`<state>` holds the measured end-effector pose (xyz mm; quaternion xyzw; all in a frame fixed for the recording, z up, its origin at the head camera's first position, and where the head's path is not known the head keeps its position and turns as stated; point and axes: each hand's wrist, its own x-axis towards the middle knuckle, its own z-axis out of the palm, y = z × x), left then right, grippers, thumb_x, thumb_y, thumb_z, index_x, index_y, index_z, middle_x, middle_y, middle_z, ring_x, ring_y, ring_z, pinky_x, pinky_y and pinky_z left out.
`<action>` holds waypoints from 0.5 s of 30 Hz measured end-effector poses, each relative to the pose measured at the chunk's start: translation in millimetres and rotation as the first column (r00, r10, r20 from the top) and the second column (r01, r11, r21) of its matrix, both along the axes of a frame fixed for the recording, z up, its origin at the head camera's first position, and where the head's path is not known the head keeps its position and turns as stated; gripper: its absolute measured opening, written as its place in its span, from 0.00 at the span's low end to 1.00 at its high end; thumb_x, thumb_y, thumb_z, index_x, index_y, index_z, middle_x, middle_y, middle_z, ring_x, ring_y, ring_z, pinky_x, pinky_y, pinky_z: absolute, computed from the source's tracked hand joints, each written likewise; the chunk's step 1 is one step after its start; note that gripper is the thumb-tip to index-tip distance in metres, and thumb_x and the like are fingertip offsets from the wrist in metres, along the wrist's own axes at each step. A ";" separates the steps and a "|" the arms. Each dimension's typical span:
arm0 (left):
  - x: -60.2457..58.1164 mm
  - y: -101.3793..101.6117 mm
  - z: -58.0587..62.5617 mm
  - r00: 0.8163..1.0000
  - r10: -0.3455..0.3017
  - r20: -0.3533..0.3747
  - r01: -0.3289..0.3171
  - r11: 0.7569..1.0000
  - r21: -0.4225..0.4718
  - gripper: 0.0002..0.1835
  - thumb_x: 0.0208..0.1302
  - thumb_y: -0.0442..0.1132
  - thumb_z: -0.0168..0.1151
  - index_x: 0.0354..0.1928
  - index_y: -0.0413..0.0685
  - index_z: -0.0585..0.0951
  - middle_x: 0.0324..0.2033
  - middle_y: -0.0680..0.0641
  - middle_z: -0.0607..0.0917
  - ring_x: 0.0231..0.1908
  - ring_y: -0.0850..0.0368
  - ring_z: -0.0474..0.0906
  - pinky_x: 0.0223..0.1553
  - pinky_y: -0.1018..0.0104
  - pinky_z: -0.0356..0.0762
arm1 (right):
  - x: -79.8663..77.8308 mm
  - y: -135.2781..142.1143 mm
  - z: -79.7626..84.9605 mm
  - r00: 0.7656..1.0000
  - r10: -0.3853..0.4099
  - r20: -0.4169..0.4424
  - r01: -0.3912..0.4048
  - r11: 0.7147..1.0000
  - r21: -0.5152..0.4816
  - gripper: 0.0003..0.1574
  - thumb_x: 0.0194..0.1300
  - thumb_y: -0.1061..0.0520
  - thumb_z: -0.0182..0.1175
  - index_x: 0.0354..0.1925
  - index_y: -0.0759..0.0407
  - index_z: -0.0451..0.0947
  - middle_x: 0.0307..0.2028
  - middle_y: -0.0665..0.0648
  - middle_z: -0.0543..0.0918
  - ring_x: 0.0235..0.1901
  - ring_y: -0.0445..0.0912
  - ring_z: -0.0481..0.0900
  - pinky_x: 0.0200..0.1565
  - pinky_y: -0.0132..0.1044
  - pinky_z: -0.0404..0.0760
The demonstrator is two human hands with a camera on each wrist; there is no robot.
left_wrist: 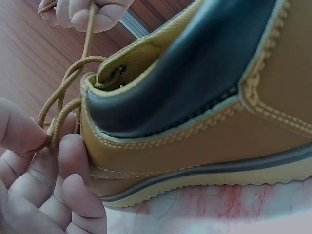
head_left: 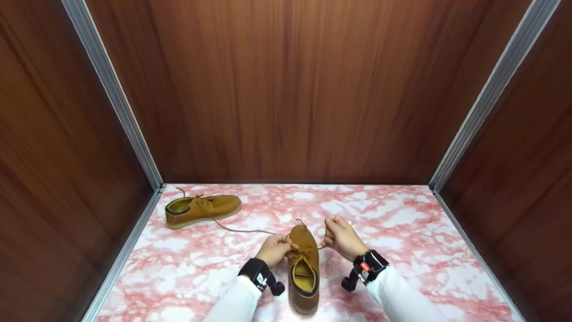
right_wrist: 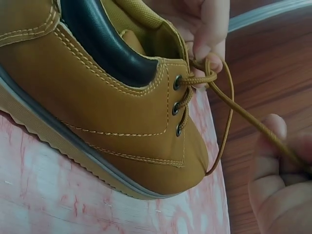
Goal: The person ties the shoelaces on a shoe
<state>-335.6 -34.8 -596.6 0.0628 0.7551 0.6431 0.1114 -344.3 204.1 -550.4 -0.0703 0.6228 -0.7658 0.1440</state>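
Note:
A tan lace-up shoe [head_left: 305, 295] with a dark padded collar stands on the table, its toe pointing away from me. My left hand [head_left: 274, 250] is at the shoe's lacing and pinches the brown shoelace between thumb and finger, close to the eyelets. In the left wrist view the shoelace [left_wrist: 62, 90] loops near those fingertips. To the right of the shoe, my right hand [head_left: 340, 238] grips another part of the lace, which runs taut from the lacing in the right wrist view. A loose lace strand hangs over the toe.
A matching tan shoe [head_left: 223, 206] sits at the back left, its toe to the right, with a loose lace [head_left: 243, 230] trailing toward my left hand. The pink-and-white marbled tabletop [head_left: 402, 223] is enclosed by wood-grain panels [head_left: 286, 89] with metal corner strips.

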 end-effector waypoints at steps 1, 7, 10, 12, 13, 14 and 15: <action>0.0 0.0 0.3 1.000 0.002 0.005 -0.002 1.000 0.009 0.04 0.61 0.30 0.56 0.32 0.46 0.78 0.42 0.43 0.93 0.27 0.62 0.79 0.25 0.73 0.73 | 0.1 -0.2 0.0 1.000 0.003 -0.002 -0.003 1.000 0.013 0.10 0.86 0.53 0.41 0.43 0.53 0.64 0.22 0.46 0.58 0.22 0.41 0.60 0.40 0.39 0.76; -1.2 0.1 1.9 0.999 0.033 0.042 -0.036 0.996 0.083 0.09 0.62 0.33 0.62 0.28 0.54 0.75 0.40 0.46 0.93 0.31 0.62 0.82 0.26 0.72 0.74 | -0.8 1.4 -2.0 0.996 0.086 0.032 -0.087 0.995 0.046 0.22 0.79 0.61 0.43 0.67 0.66 0.58 0.23 0.46 0.59 0.24 0.41 0.58 0.37 0.35 0.71; -2.6 0.2 3.2 0.997 0.038 0.065 -0.045 0.992 0.120 0.06 0.64 0.37 0.65 0.30 0.52 0.78 0.35 0.51 0.90 0.33 0.62 0.81 0.29 0.69 0.77 | -0.9 2.7 -3.5 0.986 0.168 0.010 -0.168 0.982 0.087 0.37 0.80 0.63 0.39 0.78 0.71 0.39 0.26 0.47 0.64 0.27 0.41 0.61 0.39 0.35 0.73; -3.5 0.2 4.3 0.996 0.041 0.075 -0.051 0.989 0.138 0.05 0.68 0.41 0.65 0.34 0.49 0.81 0.34 0.53 0.88 0.33 0.61 0.80 0.32 0.68 0.78 | -1.0 2.8 -4.8 0.977 0.213 -0.009 -0.211 0.972 0.106 0.41 0.83 0.62 0.36 0.80 0.72 0.28 0.29 0.48 0.71 0.28 0.40 0.66 0.42 0.35 0.75; -3.8 0.2 4.8 0.996 0.042 0.080 -0.053 0.988 0.146 0.07 0.70 0.43 0.64 0.37 0.47 0.83 0.34 0.53 0.87 0.34 0.61 0.80 0.34 0.67 0.79 | -1.0 2.8 -5.3 0.973 0.230 -0.018 -0.226 0.967 0.114 0.42 0.84 0.61 0.35 0.80 0.73 0.24 0.31 0.49 0.75 0.29 0.39 0.69 0.43 0.35 0.77; -4.1 0.3 5.1 0.996 0.043 0.083 -0.056 0.986 0.156 0.10 0.73 0.44 0.62 0.40 0.44 0.83 0.34 0.53 0.88 0.34 0.60 0.80 0.35 0.67 0.79 | -0.9 2.7 -5.8 0.970 0.241 -0.024 -0.236 0.965 0.116 0.43 0.85 0.61 0.34 0.79 0.73 0.21 0.33 0.50 0.79 0.30 0.39 0.73 0.44 0.34 0.79; -4.3 0.4 5.7 0.995 0.048 0.086 -0.062 0.984 0.166 0.13 0.74 0.45 0.60 0.42 0.42 0.83 0.35 0.52 0.89 0.35 0.60 0.80 0.36 0.66 0.79 | -0.8 2.4 -6.2 0.969 0.247 -0.028 -0.242 0.964 0.113 0.43 0.85 0.60 0.34 0.79 0.73 0.19 0.36 0.50 0.82 0.31 0.38 0.77 0.45 0.34 0.80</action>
